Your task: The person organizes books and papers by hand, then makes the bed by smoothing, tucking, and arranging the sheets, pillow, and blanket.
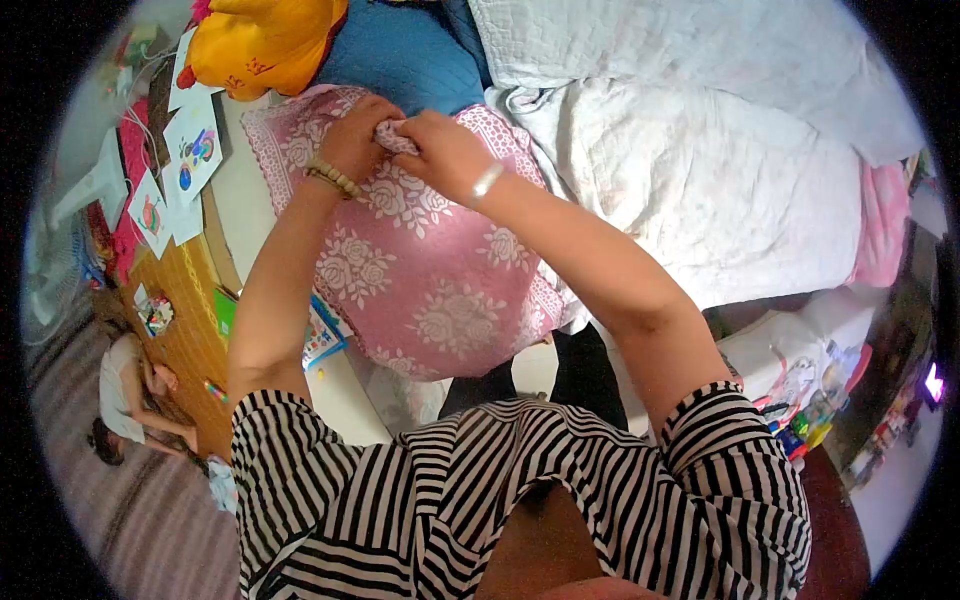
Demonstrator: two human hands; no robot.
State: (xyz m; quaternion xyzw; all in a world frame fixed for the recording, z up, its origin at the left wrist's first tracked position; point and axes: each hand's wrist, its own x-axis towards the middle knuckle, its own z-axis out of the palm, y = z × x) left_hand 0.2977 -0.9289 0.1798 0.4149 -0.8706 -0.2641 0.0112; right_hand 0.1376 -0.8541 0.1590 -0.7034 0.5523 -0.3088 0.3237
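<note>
A pink cloth with white roses and a patterned border spreads out in front of me, its lower edge towards my body. At its top edge, my left hand, with a beaded bracelet on the wrist, is closed on a bunched fold. My right hand, with a silver bangle, pinches the same fold from the other side. A small wad of the cloth pokes out between the two hands. The fingertips are partly hidden in the fabric.
White bedding lies to the right, blue fabric and a yellow cloth beyond my hands. Drawings on paper lie at the left. A person is low on the left. Colourful packets sit at the right.
</note>
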